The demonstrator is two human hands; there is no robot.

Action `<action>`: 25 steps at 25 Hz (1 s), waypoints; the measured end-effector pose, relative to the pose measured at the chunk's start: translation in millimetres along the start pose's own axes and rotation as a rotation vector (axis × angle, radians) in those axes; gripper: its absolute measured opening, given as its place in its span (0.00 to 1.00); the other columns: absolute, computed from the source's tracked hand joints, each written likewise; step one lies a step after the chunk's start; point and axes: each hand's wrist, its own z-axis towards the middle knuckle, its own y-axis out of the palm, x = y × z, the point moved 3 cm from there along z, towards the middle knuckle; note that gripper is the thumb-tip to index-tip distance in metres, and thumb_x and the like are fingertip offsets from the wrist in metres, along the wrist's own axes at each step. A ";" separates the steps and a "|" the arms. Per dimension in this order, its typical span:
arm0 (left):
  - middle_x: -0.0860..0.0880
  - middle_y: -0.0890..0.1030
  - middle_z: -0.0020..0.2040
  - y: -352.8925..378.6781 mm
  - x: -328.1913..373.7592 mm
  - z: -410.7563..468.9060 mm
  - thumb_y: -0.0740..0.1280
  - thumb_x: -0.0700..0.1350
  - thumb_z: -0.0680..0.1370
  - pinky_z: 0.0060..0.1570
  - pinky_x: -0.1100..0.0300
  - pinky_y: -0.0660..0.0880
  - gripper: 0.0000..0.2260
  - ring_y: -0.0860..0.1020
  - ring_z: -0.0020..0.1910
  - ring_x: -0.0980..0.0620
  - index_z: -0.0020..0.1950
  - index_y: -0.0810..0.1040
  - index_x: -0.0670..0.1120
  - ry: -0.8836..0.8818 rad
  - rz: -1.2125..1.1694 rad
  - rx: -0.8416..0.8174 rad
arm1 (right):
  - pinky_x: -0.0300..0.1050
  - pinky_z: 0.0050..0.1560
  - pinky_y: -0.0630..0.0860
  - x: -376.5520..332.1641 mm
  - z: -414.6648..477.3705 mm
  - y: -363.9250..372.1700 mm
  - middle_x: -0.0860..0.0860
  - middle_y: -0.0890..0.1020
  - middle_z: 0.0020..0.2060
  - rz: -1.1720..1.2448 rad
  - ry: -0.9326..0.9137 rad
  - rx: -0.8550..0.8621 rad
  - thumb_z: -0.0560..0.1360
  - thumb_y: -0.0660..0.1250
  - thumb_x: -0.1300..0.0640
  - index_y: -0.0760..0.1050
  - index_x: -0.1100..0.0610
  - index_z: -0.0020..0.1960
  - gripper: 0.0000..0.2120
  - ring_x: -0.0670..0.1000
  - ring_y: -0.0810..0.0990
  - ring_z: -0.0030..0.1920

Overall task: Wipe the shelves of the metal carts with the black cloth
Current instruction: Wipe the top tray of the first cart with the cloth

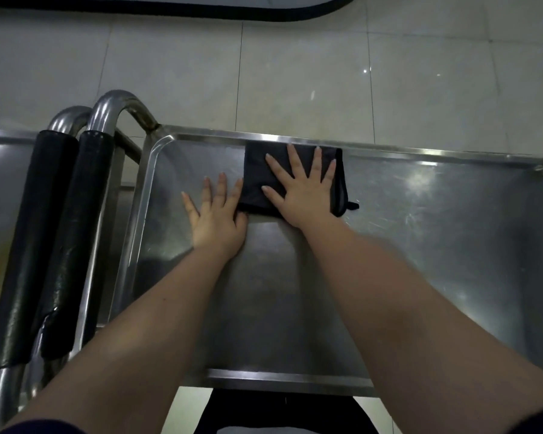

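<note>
A folded black cloth [257, 180] lies on the top shelf of a stainless steel cart [436, 233], close to the shelf's far rim. My right hand [304, 189] presses flat on the cloth with fingers spread. My left hand [215, 214] rests flat on the bare metal just left of the cloth, fingers apart, thumb touching the cloth's near-left corner. A small loop sticks out at the cloth's right corner.
A second metal cart [0, 170] stands against the left side; both carts' curved tube handles with black foam grips [76, 233] sit between the shelves. Pale floor tiles [326, 73] lie beyond, with a dark-edged mat [201, 10] at the top.
</note>
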 end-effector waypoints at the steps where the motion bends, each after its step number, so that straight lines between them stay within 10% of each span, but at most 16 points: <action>1: 0.52 0.42 0.81 1.5 2.6 0.4 0.46 0.58 0.82 0.71 0.34 0.33 0.26 0.39 0.78 0.45 0.79 0.43 0.60 0.011 0.003 0.008 | 0.72 0.69 0.32 17.9 -7.3 1.1 0.45 0.42 0.79 -0.019 0.007 0.002 0.72 0.36 0.26 0.39 0.32 0.75 0.33 0.66 0.36 0.76; 10: 0.53 0.42 0.81 9.8 2.7 1.5 0.42 0.59 0.82 0.71 0.34 0.35 0.25 0.40 0.79 0.45 0.79 0.41 0.61 0.017 0.017 0.057 | 0.73 0.70 0.41 227.7 -82.9 -5.5 0.45 0.43 0.79 0.126 0.654 -0.032 0.64 0.29 0.22 0.37 0.32 0.76 0.41 0.67 0.40 0.76; 18: 0.53 0.44 0.81 7.3 -2.3 4.3 0.44 0.57 0.82 0.72 0.34 0.35 0.24 0.41 0.79 0.46 0.79 0.43 0.62 0.016 -0.003 0.064 | 0.73 0.70 0.38 6.6 -79.2 19.5 0.46 0.47 0.80 -0.015 -0.162 0.000 0.74 0.44 0.27 0.44 0.33 0.77 0.33 0.68 0.39 0.76; 25: 0.52 0.42 0.81 6.9 1.5 3.8 0.44 0.59 0.82 0.71 0.35 0.33 0.25 0.40 0.79 0.46 0.79 0.43 0.61 0.031 -0.006 0.048 | 0.70 0.72 0.40 216.2 -163.1 20.2 0.41 0.41 0.79 0.103 0.567 -0.044 0.68 0.35 0.22 0.37 0.29 0.74 0.36 0.64 0.39 0.77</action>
